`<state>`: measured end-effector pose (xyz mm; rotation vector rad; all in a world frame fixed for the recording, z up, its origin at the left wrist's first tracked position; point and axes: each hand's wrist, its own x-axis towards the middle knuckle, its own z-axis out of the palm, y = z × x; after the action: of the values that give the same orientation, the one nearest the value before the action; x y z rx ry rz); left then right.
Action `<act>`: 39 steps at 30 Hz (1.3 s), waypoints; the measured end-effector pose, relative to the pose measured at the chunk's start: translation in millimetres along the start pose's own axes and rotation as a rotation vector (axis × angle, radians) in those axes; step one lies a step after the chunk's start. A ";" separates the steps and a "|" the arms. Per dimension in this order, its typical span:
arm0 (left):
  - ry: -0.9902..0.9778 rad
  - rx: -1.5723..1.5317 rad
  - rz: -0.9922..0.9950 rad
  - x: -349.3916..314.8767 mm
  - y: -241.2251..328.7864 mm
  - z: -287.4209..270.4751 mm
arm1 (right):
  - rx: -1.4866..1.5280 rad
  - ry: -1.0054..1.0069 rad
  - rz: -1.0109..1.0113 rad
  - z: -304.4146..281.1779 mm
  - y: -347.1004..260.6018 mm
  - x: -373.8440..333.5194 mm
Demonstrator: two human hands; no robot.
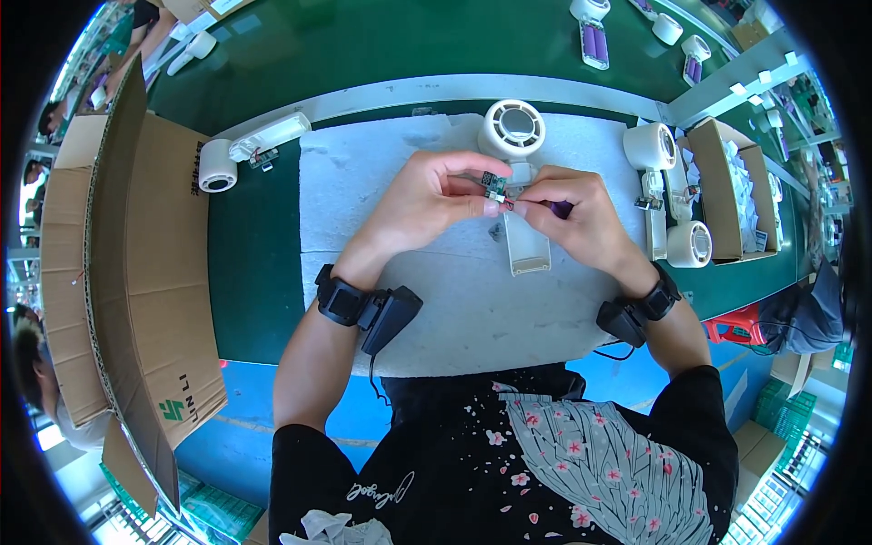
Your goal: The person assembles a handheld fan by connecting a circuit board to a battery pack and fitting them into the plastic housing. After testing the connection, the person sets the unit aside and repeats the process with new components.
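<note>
A white handheld fan lies on the pale mat in front of me, its open handle shell pointing toward me. Over it, my left hand pinches a small green circuit board with a white connector between thumb and fingers. My right hand is closed at the board's lower edge, its fingertips on thin reddish wires. A dark purple piece shows beneath the right fingers; its kind is mostly hidden. Both wrists wear black strapped devices.
Another white fan lies left of the mat. Several opened fans lie at the right, beside a cardboard box of white parts. A large open carton stands at the left. Fans with purple batteries lie beyond the rail.
</note>
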<state>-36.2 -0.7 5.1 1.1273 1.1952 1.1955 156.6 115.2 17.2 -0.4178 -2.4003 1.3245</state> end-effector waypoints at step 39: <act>0.209 0.176 0.205 -2.3 -6.5 18.5 | -0.281 0.281 -0.138 8.1 -2.2 0.0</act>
<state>-17.4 -3.3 -0.2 1.3051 1.3908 1.4126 152.8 108.0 15.1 -0.4692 -2.3310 0.8115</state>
